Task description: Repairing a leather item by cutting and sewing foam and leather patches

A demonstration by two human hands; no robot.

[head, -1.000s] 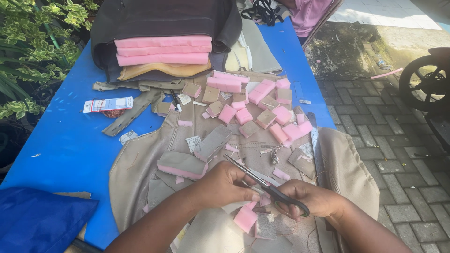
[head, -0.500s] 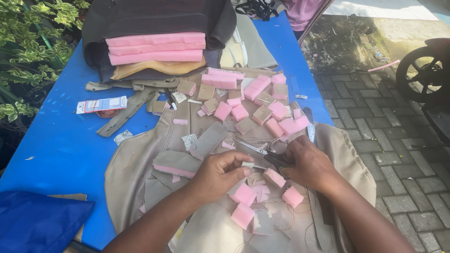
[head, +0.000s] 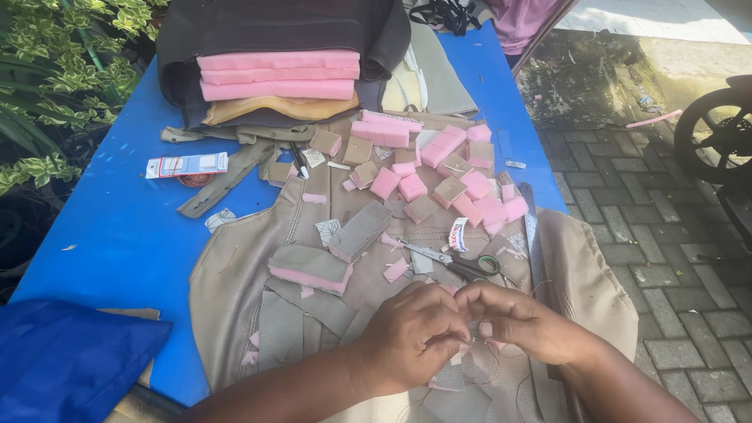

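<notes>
Head view showed left hand (head: 411,337) and right hand (head: 521,321) pinched together on a small foam scrap (head: 492,343), near the desk (head: 117,235) edge; it seemed light, soft, best gripped by edges.

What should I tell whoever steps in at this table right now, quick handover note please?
Left hand and right hand: fingertips pinched together over the beige cover; what they hold is hidden.
Scissors: lying free just beyond the hands.
Cut pink foam pieces: scattered across the cover; a foam-backed fabric piece lies left of the scissors.
Uncut pink foam sheets: stacked at the far end of the blue table.
</notes>
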